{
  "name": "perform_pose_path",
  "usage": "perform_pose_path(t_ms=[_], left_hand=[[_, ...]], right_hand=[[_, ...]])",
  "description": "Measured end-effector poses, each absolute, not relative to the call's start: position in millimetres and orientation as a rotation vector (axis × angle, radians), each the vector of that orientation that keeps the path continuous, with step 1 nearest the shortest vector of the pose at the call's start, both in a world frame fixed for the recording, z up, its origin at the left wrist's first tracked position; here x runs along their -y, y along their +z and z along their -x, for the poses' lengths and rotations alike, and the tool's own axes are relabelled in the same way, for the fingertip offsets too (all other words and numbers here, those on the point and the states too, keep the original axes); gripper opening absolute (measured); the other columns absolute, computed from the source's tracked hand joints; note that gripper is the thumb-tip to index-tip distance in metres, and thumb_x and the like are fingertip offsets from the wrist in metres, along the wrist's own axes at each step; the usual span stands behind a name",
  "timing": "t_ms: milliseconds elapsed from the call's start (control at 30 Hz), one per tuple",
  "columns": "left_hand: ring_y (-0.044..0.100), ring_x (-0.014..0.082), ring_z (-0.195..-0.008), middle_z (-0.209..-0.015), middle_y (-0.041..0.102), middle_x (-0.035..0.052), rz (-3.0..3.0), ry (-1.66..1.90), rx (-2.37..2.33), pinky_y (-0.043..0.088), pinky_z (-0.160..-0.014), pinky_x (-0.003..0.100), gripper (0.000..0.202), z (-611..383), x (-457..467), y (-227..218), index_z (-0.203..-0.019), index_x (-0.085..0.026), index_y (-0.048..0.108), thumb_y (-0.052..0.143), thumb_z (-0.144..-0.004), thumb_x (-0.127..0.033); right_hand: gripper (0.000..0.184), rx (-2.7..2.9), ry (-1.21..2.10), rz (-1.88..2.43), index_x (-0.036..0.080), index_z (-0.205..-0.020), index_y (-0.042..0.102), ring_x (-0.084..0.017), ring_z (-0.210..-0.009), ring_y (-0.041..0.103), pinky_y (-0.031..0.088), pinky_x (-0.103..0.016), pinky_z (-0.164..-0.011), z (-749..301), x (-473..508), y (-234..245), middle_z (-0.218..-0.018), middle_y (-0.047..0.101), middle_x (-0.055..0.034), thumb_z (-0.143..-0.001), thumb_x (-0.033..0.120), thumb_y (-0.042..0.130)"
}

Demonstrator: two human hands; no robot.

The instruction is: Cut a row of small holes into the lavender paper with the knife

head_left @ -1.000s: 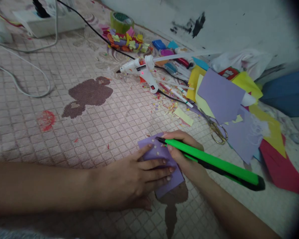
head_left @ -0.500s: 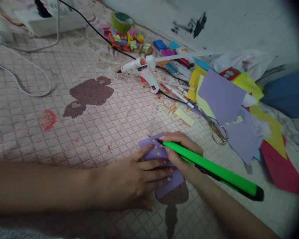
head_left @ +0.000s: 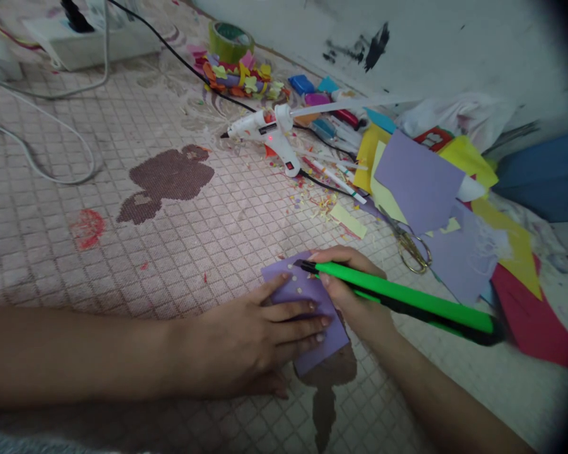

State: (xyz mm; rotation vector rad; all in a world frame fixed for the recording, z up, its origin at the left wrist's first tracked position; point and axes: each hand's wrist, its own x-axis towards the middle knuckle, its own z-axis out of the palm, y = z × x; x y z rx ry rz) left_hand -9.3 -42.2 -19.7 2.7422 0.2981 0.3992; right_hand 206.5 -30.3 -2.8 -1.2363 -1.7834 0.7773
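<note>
A small sheet of purple paper [head_left: 329, 343] lies on the quilted cloth, with a few small pale holes or spots near its upper end. My left hand [head_left: 265, 337] rests flat across it, fingers spread, pressing it down. Held in my right hand [head_left: 355, 293] is a green and black utility knife [head_left: 407, 299], its dark tip touching the paper beside the spots. The knife's body slants back to the right. My right fingers are wrapped low around its front end, close to the paper's upper right edge.
A white glue gun [head_left: 269, 132] lies beyond my hands, near paper scraps and a roll of green tape [head_left: 230, 43]. Gold-handled scissors [head_left: 411, 249] sit beside coloured sheets [head_left: 419, 180] on the right. At the far left is a power strip [head_left: 94, 47] with cables.
The knife's rear end has swung upward and its body has rolled, showing more black on its underside. My left hand and the paper stay in place.
</note>
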Motion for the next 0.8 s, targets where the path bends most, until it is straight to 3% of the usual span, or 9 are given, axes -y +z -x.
perform_pose_path(t_ms=[300,500,667,800], left_hand=[[0.039,0.0226,-0.144,-0.155,0.042,0.0048,-2.711,0.374,-0.256,0.008,-0.128,0.048,0.059,9,38,-16,-0.143,-0.014,0.049,0.059,-0.095,-0.048],[0.050,0.0219,-0.136,-0.142,0.058,0.0104,-2.656,0.525,-0.281,0.026,-0.123,0.042,0.042,16,28,-13,-0.133,-0.013,0.059,0.048,-0.102,-0.039],[0.064,0.0189,-0.106,-0.107,0.073,0.0074,-2.446,0.795,-0.589,0.052,-0.096,0.034,0.023,20,4,-8,-0.108,-0.015,0.068,0.048,-0.101,-0.022],[0.063,0.0138,-0.086,-0.092,0.068,0.0044,-2.265,0.757,-0.836,0.053,-0.077,0.025,0.018,19,-13,-6,-0.096,-0.016,0.067,0.049,-0.096,-0.017]], right_hand=[[0.017,1.699,0.786,1.276,0.025,-0.096,0.070,-0.019,-0.088,0.069,0.058,-0.031,-0.074,-209,31,-8,-0.093,0.073,-0.0008,-0.085,0.016,0.061],[0.016,1.447,0.755,1.278,0.025,-0.100,0.068,-0.018,-0.084,0.067,0.057,-0.034,-0.077,-215,27,-26,-0.091,0.069,-0.0009,-0.085,0.023,0.062],[0.016,1.438,0.814,1.237,0.025,-0.102,0.066,-0.017,-0.084,0.067,0.058,-0.033,-0.075,-217,23,-31,-0.094,0.067,-0.0012,-0.088,0.024,0.059],[0.015,1.400,0.867,1.205,0.025,-0.101,0.066,-0.016,-0.081,0.067,0.058,-0.030,-0.073,-218,21,-32,-0.094,0.067,-0.0004,-0.088,0.025,0.059]])
